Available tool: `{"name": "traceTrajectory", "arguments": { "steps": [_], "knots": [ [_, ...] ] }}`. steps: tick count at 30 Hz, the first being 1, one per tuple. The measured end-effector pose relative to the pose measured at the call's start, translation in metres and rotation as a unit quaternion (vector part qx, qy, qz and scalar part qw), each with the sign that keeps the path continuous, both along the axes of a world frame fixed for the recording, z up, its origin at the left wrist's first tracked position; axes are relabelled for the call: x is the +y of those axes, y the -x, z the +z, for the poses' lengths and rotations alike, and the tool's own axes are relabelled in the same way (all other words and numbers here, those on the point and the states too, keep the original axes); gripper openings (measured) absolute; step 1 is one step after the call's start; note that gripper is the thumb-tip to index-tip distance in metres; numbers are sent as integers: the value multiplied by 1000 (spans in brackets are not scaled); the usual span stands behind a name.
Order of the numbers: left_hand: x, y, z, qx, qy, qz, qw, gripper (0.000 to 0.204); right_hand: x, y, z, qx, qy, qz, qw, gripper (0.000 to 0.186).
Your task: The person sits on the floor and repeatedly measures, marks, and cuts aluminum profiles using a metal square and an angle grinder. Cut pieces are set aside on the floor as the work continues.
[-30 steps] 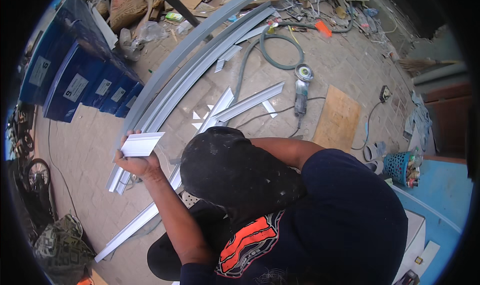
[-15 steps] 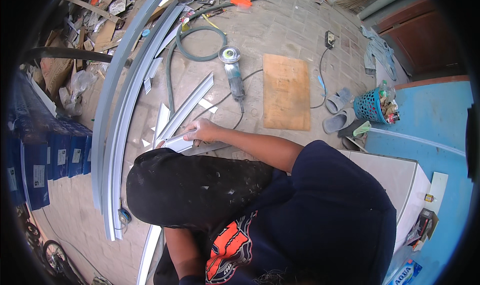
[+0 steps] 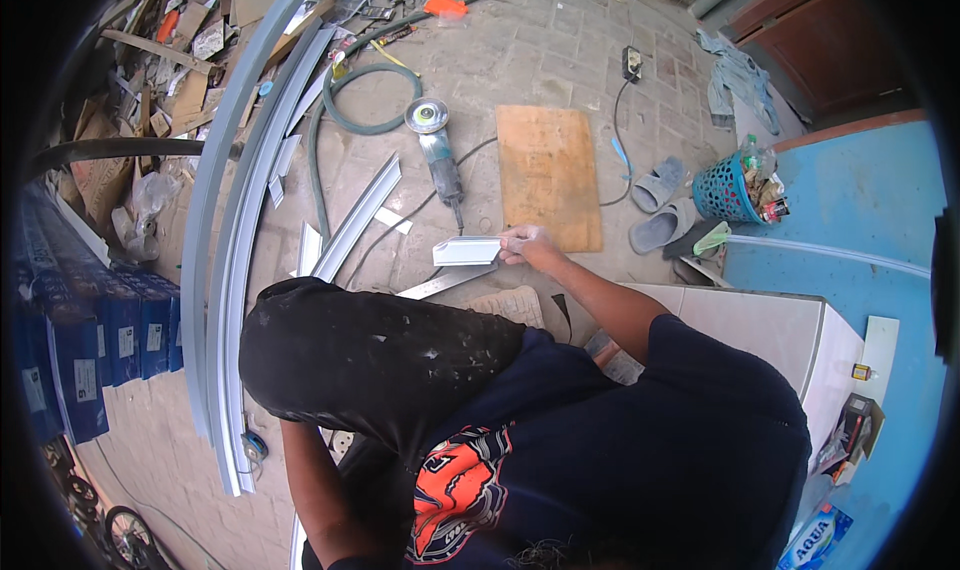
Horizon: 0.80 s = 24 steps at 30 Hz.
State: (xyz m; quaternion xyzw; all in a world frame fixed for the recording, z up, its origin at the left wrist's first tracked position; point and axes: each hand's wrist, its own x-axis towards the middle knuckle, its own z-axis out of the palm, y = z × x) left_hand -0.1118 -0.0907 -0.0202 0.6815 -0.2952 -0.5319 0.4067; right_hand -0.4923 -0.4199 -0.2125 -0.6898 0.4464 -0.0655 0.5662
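Observation:
My right hand (image 3: 527, 246) pinches the right end of a short white channel profile offcut (image 3: 466, 251), its fingers closed on it. The piece is held level over a flat silver metal bar (image 3: 447, 281) on the floor. My left forearm (image 3: 318, 490) runs behind my bent, black-clad knee (image 3: 370, 355), which hides the left hand. Beyond the knee lies a longer white profile (image 3: 360, 215), with small white offcuts beside it. An angle grinder (image 3: 438, 155) rests on the floor past my right hand, its disc pointing away.
Long grey-white profiles (image 3: 235, 270) lie along the left, near blue boxes (image 3: 80, 345). A brown board (image 3: 548, 180), sandals (image 3: 662, 228) and a blue basket of rubbish (image 3: 724, 192) are to the right. A hose (image 3: 365, 128) and cables cross the floor; scrap is heaped at far left.
My right hand has moved right with the short profile, away from the longer profile beside my knee. The whole view has shifted slightly.

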Motion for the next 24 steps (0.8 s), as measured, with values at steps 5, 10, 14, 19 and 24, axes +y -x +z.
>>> {"name": "traceTrajectory", "arguments": {
  "steps": [5, 10, 14, 19, 24],
  "knots": [
    [96, -158, 9, -347, -98, 45, 932, 42, -89, 154, -26, 98, 28, -227, 968, 29],
    [260, -211, 42, -449, -243, 96, 854, 43, -123, 243, -73, 160, 181, -222, 945, 24],
    [349, -146, 21, -420, -303, 156, 841, 38, -128, 256, -99, 193, 178, -164, 951, 24],
    [386, -73, 2, -54, -548, 59, 832, 59, -110, 216, -106, 165, 81, -183, 966, 24],
    [382, -86, -5, -215, -359, 198, 886, 53, -88, 155, -64, 109, 63, -217, 968, 23]
  ]
}}
